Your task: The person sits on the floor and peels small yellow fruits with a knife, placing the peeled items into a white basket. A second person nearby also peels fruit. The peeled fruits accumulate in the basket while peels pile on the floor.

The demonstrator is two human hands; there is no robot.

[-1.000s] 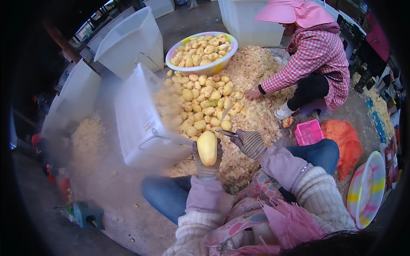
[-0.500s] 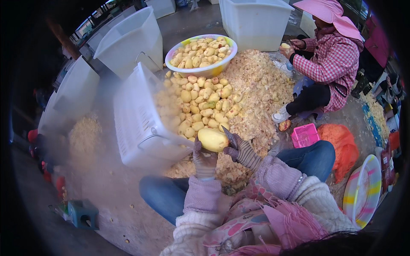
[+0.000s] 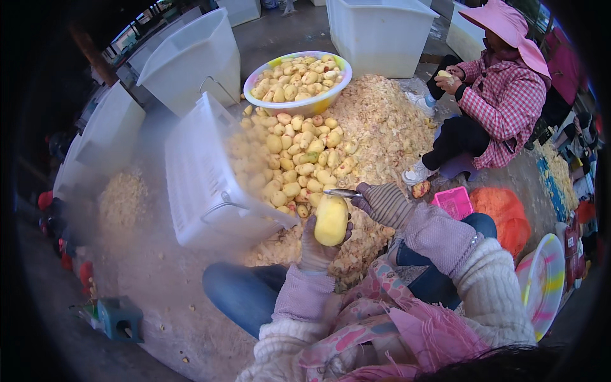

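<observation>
Since the earlier frames the yellow fruit point(image 3: 331, 219) has turned from lying crosswise to standing upright in the left hand, and the seated co-worker has drawn both hands up in front of the chest.

Left hand point(image 3: 318, 245): gloved, grip closed around the lower half of the yellow fruit, which is held above the person's knees, in front of the peel heap. Right hand point(image 3: 384, 204): gloved, grip closed on a small peeler point(image 3: 342, 193) whose metal blade lies against the top of the fruit.

Just beyond the hands, a tipped white crate point(image 3: 203, 184) lies on its side on the floor with a pile of peeled fruit point(image 3: 296, 156) spilling from it. Behind that pile stands a round basin point(image 3: 299, 81) heaped with more peeled fruit. A broad heap of peelings point(image 3: 382, 127) spreads to the right of the pile and reaches down under the hands.

The co-worker point(image 3: 503, 102), in a pink checked jacket and pink hat, sits at the far right of the heap, holding a small piece of fruit. A pink basket point(image 3: 453, 202) sits near the person's right knee. Large white tubs point(image 3: 191, 54) stand at the back.
</observation>
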